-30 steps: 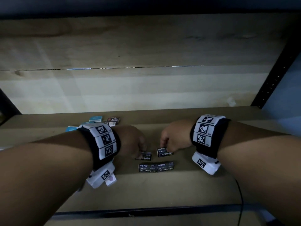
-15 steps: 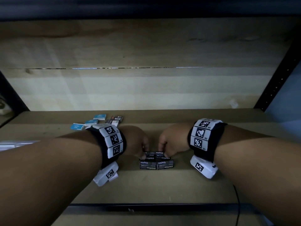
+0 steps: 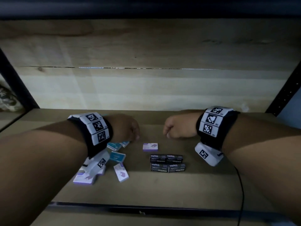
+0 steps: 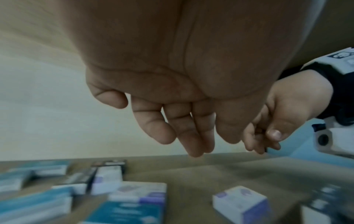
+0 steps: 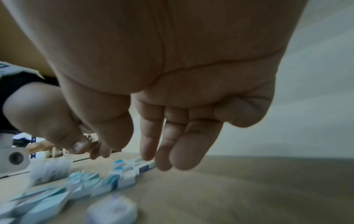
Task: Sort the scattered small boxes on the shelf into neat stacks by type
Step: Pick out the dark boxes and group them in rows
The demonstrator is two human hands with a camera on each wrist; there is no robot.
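Observation:
Black staples boxes [image 3: 167,162] sit in a tidy two-by-two block on the shelf board [image 3: 162,186]. A white and purple box [image 3: 150,147] lies alone just behind them. Teal boxes [image 3: 117,156] and more purple ones [image 3: 121,172] lie scattered at the left, partly under my left wrist. My left hand [image 3: 130,129] hovers above the scattered pile, fingers relaxed and empty [image 4: 184,136]. My right hand [image 3: 175,128] hangs above the shelf behind the black block, fingers loose, holding nothing [image 5: 168,151].
The wooden back wall [image 3: 146,88] closes the shelf behind. Black metal uprights [image 3: 285,92] stand at both sides. A dark rail [image 3: 146,209] runs along the shelf's front edge, and a thin cable [image 3: 241,193] hangs at the right.
Both hands have let go of the black staples boxes and lifted apart. The block now stands two by two. The camera view has shifted, showing more scattered boxes at the left.

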